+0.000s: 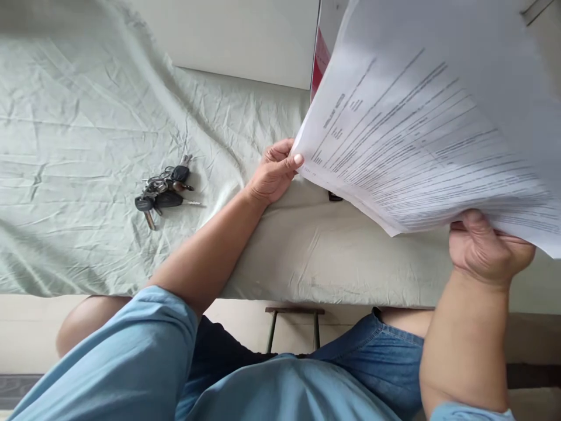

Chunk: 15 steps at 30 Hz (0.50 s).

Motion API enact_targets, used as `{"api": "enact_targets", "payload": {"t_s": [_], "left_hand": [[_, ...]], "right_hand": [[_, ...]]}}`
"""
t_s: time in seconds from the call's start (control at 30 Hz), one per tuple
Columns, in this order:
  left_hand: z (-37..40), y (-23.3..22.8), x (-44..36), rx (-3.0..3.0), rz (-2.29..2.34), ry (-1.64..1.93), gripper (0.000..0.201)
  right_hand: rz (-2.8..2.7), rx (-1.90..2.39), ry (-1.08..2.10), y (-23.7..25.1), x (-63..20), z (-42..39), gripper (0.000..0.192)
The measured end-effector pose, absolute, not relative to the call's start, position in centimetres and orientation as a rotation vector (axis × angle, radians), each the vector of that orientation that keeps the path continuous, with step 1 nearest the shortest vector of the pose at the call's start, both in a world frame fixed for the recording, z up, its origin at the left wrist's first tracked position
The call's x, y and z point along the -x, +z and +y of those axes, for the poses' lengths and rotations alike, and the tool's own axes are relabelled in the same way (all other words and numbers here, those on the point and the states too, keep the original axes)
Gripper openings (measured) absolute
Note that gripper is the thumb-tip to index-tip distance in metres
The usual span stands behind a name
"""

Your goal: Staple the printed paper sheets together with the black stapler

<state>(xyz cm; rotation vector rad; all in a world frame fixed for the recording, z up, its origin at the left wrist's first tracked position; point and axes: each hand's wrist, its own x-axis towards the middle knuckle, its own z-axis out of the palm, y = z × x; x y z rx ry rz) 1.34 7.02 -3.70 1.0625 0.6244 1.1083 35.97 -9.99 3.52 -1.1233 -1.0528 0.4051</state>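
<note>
A stack of printed paper sheets (394,134) is held up and tilted over the right part of the table, lines of text running across it. My left hand (278,169) pinches its left corner, thumb on top. Lower on the right, my right hand (486,245) grips the near edge with the thumb over the page; its other fingers are largely hidden beneath. The sheets bend between the two hands. A small part of a dark object (335,197) shows under the paper's lower edge.
A bunch of keys (164,190) with black fobs lies left on the wrinkled pale green tablecloth (79,146). Behind stands a white box-like object (245,41), with a red and white item (321,58) beside it. A stool (294,311) shows below the table edge.
</note>
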Motion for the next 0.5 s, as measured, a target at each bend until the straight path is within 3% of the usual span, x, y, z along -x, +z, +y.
{"api": "enact_targets", "payload": {"t_s": [0.07,0.2,0.33,0.4,0.5], "left_hand": [[7.1,-4.1,-1.1,-1.105,0.649,1.097,0.066],[7.0,-4.8,-0.8,-1.224,0.715,0.983,0.058],[7.2,-4.6,-0.5,-1.241,0.673,1.02,0.05],[7.5,-4.3,-0.4,-1.227,0.638,1.082,0.055],[7.9,-4.1,-0.4,-1.205,0.657,1.107,0.065]], "right_hand": [[-1.017,1.197,0.453,3.4,-36.0,-10.5,0.086],[-0.971,1.32,0.589,2.5,-35.2,-10.6,0.072],[-0.998,1.281,0.442,2.2,-35.1,-10.1,0.071],[-1.01,1.236,0.445,2.1,-35.6,-10.4,0.072],[-1.097,1.312,0.707,1.8,-36.5,-11.6,0.072]]}}
